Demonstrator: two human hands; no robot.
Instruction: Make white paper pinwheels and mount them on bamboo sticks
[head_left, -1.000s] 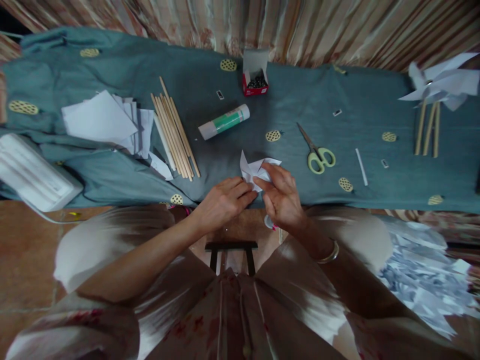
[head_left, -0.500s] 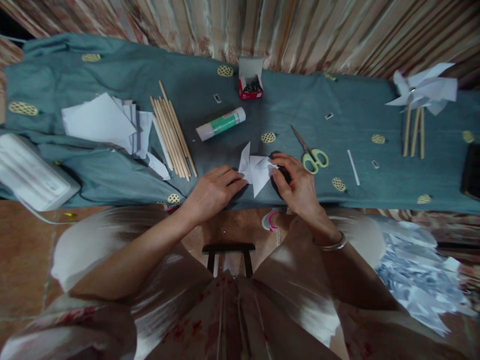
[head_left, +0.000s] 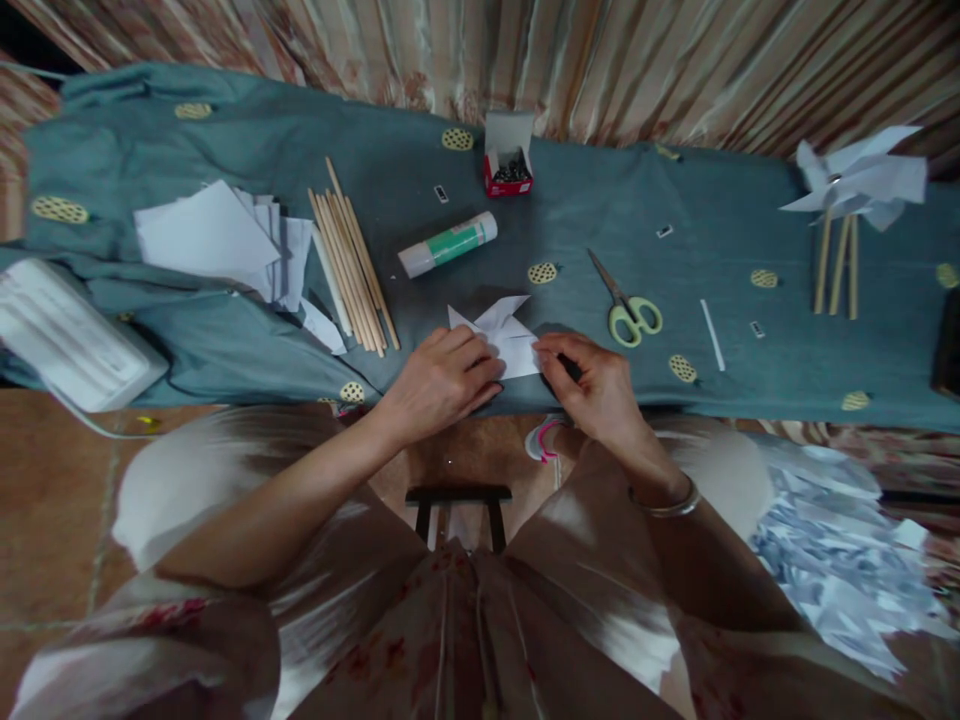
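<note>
A white paper pinwheel (head_left: pixel 512 338) with pointed blades lies between my hands near the cloth's front edge. My left hand (head_left: pixel 442 380) is closed on its left side, fingers covering part of the paper. At the right edge, the thumb and forefinger of my right hand (head_left: pixel 589 380) pinch the paper. Beyond them lies a glue stick (head_left: pixel 450 243) with a green label. Green-handled scissors (head_left: pixel 628 308) rest to the right of my right hand, blades pointing away. Left of my left hand is a bundle of wooden sticks (head_left: pixel 351 265).
An open red box (head_left: pixel 510 180) of small dark metal pieces stands at the back. Stacked paper (head_left: pixel 206 235) and a white power strip (head_left: pixel 79 335) are on the left. Finished-looking pinwheels (head_left: pixel 862 180) on sticks lie far right. Paper pinwheels or scraps (head_left: pixel 840 550) are heaped below right.
The pinwheel has been turned between my hands, so its blades point differently. My left hand now covers more of it. The whole view has shifted slightly.
</note>
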